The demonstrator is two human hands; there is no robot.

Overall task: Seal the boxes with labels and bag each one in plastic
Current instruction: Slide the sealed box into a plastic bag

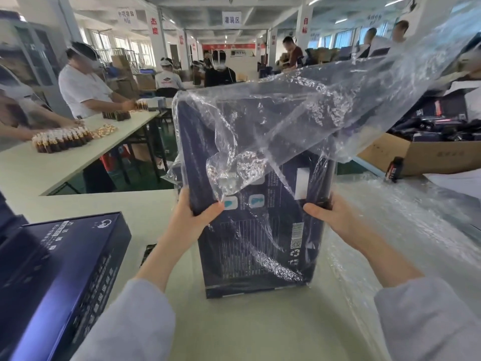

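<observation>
Head view: the pale table (260,321) runs bare below centre frame, hemmed by another box (67,261) at lower left. A dark box (255,230) stands centre, draped in a clear plastic bag (299,113). The left hand (192,217) and right hand (328,214) grip its side edges.

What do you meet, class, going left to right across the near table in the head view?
Flat navy box → left hand → held box, partly inside a plastic bag → right hand → heap of clear plastic.
</observation>
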